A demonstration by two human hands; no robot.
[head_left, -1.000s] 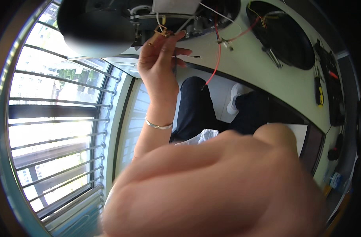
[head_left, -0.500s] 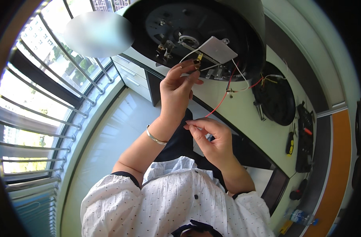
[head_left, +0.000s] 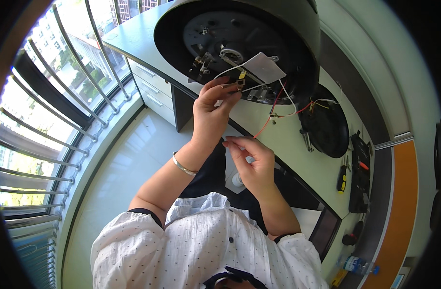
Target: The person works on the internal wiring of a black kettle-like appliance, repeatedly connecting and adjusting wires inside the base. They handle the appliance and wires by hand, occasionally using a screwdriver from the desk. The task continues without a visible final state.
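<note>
A dark, round appliance housing (head_left: 307, 29) lies tipped over at the top, its hollow underside facing me. Inside are metal brackets, a pale flat plate (head_left: 265, 68) and a white wire (head_left: 289, 92). My left hand (head_left: 212, 108) reaches to the lower rim, its fingertips closed around a small brass-coloured metal part (head_left: 240, 83). Lower and to the right, my right hand (head_left: 253, 161) pinches a thin red wire (head_left: 263, 128) between thumb and forefinger. That wire runs up toward the housing; its end is hidden in my fingers.
On the pale desk (head_left: 290, 139) lies a black round cover (head_left: 329, 127) with wires attached. Farther right are a yellow-and-black screwdriver (head_left: 343, 179), a black tool case (head_left: 359, 176) and a plastic bottle (head_left: 358, 265). Drawers (head_left: 153, 86) and a barred window (head_left: 61, 72) stand left.
The whole view has shifted slightly, moving the desk items leftward. A pale blurred oval near the window is gone. Both hands keep their holds, with the left fingers slightly rearranged.
</note>
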